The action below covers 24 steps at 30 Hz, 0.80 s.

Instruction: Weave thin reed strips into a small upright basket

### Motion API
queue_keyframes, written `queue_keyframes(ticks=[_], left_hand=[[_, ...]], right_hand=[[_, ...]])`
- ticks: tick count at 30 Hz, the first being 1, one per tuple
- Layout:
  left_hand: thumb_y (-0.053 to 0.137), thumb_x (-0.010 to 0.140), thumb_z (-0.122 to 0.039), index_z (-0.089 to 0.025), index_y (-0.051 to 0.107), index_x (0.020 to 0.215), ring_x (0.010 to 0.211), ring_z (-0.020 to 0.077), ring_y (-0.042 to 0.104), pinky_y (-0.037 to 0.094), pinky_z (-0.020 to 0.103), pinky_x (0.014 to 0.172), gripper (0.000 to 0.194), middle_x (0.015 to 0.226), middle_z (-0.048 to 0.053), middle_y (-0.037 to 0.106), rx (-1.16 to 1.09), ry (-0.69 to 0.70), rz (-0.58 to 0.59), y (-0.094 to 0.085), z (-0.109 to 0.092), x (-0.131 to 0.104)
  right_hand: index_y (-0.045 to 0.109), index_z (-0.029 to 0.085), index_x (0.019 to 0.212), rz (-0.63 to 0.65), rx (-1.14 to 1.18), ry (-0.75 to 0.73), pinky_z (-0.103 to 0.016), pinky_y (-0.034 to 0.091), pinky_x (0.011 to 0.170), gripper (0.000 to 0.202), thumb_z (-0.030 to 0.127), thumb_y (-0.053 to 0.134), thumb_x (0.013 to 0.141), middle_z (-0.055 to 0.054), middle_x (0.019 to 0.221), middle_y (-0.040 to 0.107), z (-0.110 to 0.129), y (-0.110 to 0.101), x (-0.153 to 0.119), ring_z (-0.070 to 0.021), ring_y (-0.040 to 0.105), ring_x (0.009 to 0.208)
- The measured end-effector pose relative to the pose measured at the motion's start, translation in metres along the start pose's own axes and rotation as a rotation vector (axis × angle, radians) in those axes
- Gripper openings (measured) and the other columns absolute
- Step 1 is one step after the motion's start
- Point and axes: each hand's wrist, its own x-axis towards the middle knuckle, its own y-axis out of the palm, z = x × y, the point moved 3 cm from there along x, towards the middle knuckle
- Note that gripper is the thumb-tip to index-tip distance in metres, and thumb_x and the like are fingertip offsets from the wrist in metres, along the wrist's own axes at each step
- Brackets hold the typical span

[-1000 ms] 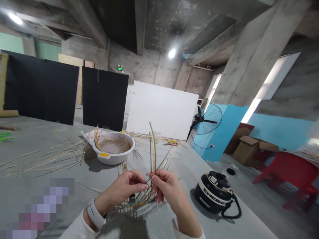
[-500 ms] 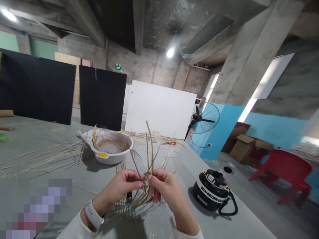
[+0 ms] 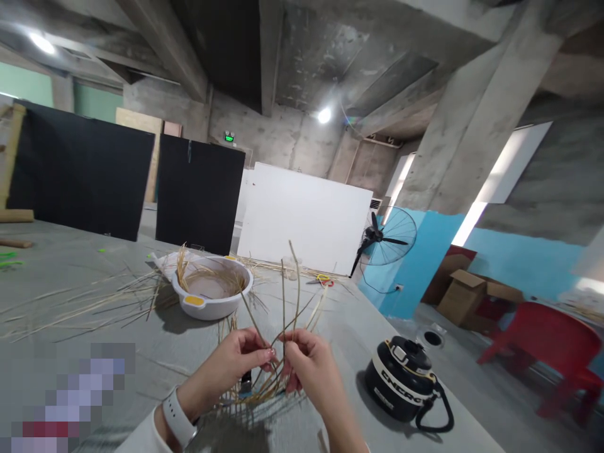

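A partly woven piece of thin brown strands point(image 3: 257, 395) rests on the grey table, with several long ends standing up from it. My left hand point(image 3: 243, 357) pinches a strand at the top of the weave, thumb and forefinger together. Close beside it on the right, my right hand point(image 3: 304, 358) has its fingers closed on upright strands. Both hands are almost touching. A dark clip-like object shows under my left hand, partly hidden. The exact crossing of strands between the fingertips is too small to make out.
Behind the weave stands a white basin point(image 3: 212, 308) holding coiled strands. Loose strands point(image 3: 94, 302) spread over the table's left side. Scissors point(image 3: 323, 280) lie at the back. A black bottle point(image 3: 401, 380) stands on the right, near the table's edge, with a red chair point(image 3: 552, 340) beyond.
The long upright strand by my right hand has shifted right and lower. My hands stay pinched on the strands. The whole view has tilted slightly upward.
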Motion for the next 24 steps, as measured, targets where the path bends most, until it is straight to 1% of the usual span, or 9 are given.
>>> queue_keyframes(ticks=[3,5,10,15,18,21,24], left_hand=[[0.074,0.063,-0.042,-0.013,0.061,0.070,0.064,0.0150,0.059,0.044,0.028,0.067,0.033,0.064,0.001,0.062,0.009,0.006,-0.003,0.0003,-0.0019,-0.0007],[0.075,0.061,-0.043,-0.013,0.059,0.068,0.062,0.0146,0.058,0.043,0.028,0.066,0.035,0.064,0.001,0.062,-0.008,0.003,-0.015,0.0007,-0.0033,-0.0006],[0.076,0.057,-0.045,-0.015,0.055,0.067,0.061,0.0153,0.060,0.042,0.029,0.065,0.038,0.067,0.002,0.063,-0.068,-0.089,-0.095,0.0012,-0.0002,0.0012],[0.071,0.062,-0.047,-0.017,0.053,0.067,0.058,0.0147,0.057,0.040,0.026,0.060,0.036,0.065,0.001,0.061,-0.057,-0.121,-0.128,0.0029,0.0007,0.0002],[0.069,0.063,-0.051,-0.017,0.053,0.066,0.058,0.0143,0.055,0.041,0.027,0.061,0.038,0.062,0.000,0.058,-0.059,-0.089,-0.135,0.0036,-0.0002,-0.0006],[0.071,0.062,-0.050,-0.016,0.052,0.064,0.059,0.0141,0.054,0.041,0.027,0.062,0.039,0.059,-0.001,0.056,0.028,-0.011,-0.126,0.0023,-0.0006,-0.0001],[0.071,0.064,-0.048,-0.015,0.054,0.063,0.059,0.0137,0.053,0.040,0.027,0.061,0.037,0.058,-0.001,0.056,0.103,0.067,-0.085,-0.0001,0.0006,0.0007]], right_hand=[[0.059,0.013,0.080,0.023,0.012,0.026,-0.016,0.029,0.028,0.026,0.028,0.044,0.066,0.004,0.042,0.055,-0.0011,-0.0001,0.0012,-0.0093,0.047,0.028],[0.059,0.013,0.082,0.015,0.022,0.030,-0.017,0.029,0.028,0.028,0.030,0.046,0.065,0.005,0.041,0.053,-0.0028,-0.0009,0.0028,-0.0089,0.045,0.027],[0.061,0.011,0.083,-0.042,0.035,0.001,-0.017,0.026,0.027,0.032,0.033,0.047,0.064,0.006,0.038,0.050,-0.0080,-0.0005,0.0069,-0.0078,0.040,0.025],[0.063,0.012,0.081,-0.055,0.023,-0.028,-0.018,0.029,0.027,0.032,0.036,0.049,0.065,0.005,0.039,0.049,-0.0059,0.0012,0.0055,-0.0078,0.039,0.027],[0.064,0.012,0.080,-0.030,0.005,-0.061,-0.019,0.033,0.030,0.029,0.034,0.050,0.066,0.004,0.042,0.050,-0.0020,0.0015,0.0027,-0.0084,0.041,0.030],[0.065,0.011,0.079,-0.001,-0.012,-0.118,-0.019,0.037,0.032,0.027,0.032,0.051,0.068,0.004,0.044,0.049,0.0002,0.0022,0.0014,-0.0081,0.041,0.033],[0.067,0.011,0.080,0.041,-0.016,-0.135,-0.018,0.034,0.030,0.027,0.032,0.053,0.070,0.004,0.044,0.048,-0.0016,0.0033,0.0019,-0.0075,0.039,0.033]])
